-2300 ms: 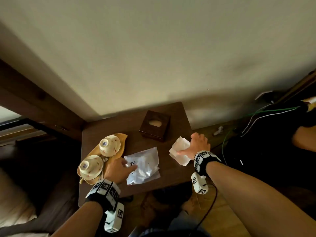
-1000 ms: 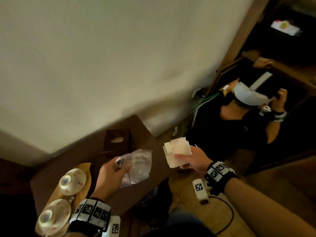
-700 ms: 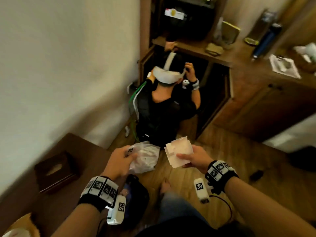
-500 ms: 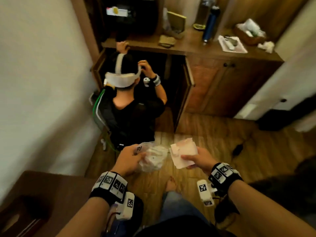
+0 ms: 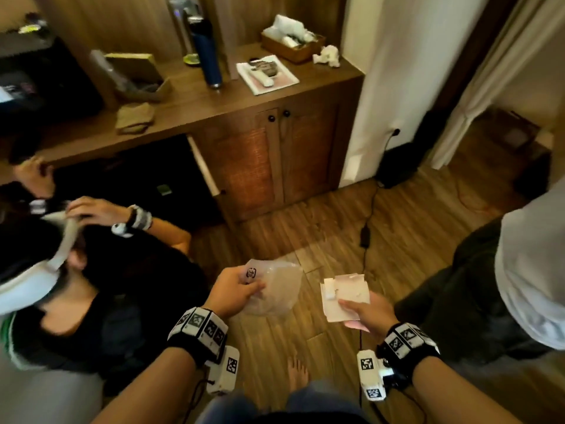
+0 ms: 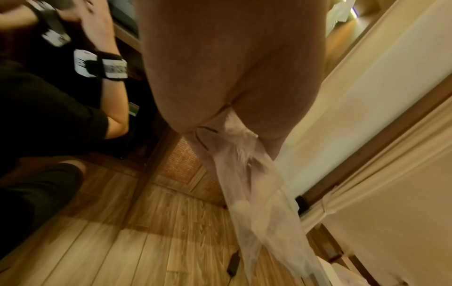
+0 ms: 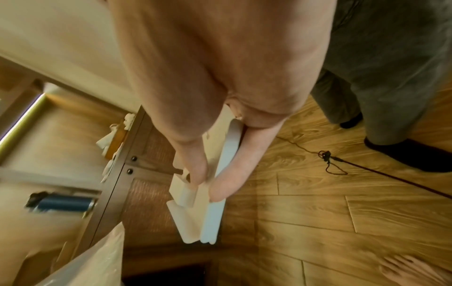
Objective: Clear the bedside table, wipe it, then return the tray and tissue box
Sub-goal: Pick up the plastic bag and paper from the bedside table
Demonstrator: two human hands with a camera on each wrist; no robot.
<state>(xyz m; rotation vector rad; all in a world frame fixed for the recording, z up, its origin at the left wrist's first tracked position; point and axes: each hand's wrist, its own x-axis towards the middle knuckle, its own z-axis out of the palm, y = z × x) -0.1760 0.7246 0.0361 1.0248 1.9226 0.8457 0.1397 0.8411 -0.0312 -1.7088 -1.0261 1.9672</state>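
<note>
Head view is swinging right off the bedside table now: a moment ago the table, tray and tissue box were filling the lower left of the frame, and they are gone from every view, so the task's own pieces are sitting somewhere behind the turn. What is coming along instead is the litter. The left hand [image 5: 234, 290] is pinching the clear plastic bag [image 5: 276, 289] at its top corner between thumb and curled fingers, and the left wrist view is showing it trailing limp below the palm. The right hand [image 5: 368, 312] is gripping the flattened white carton [image 5: 344, 296], thumb on top and fingers underneath, low and right of centre. Both are hanging over the wooden floor [image 5: 321, 234], with the cabinet [image 5: 275, 154] in the upper middle and a seated person [image 5: 101, 289] at the left edge. By my reading, clearing is only partly done: rubbish is heading for disposal, while tray and tissue box are waiting to be lifted and no wiping has begun.
</note>
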